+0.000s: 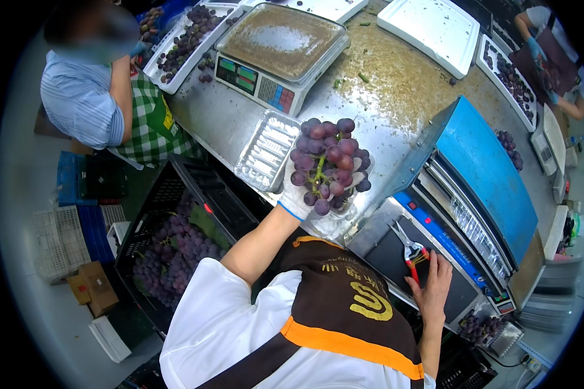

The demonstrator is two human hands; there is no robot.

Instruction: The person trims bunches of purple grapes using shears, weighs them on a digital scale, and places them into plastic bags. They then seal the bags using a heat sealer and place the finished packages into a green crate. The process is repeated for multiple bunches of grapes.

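Observation:
A bunch of dark purple and reddish grapes point(334, 159) with a green stem rests in my left hand point(296, 194), which wears a white knitted glove with a blue cuff. The glove is mostly hidden under the fruit. Just below the bunch is a clear plastic tray point(344, 217). My bare right hand point(433, 285) has thumb and fingers around the red handles of fruit snips point(410, 247). The blades are spread, over the dark plate point(386, 249) of the wrapping machine. Left of the grapes lie nested clear trays point(266, 150).
A blue-lidded wrapping machine point(477, 181) stands right. A weighing scale point(282, 45) and white foam tray point(428, 32) are farther back. Grapes fill a black crate point(175, 253) at lower left. Co-workers stand at far left point(84, 97) and far right point(551, 52).

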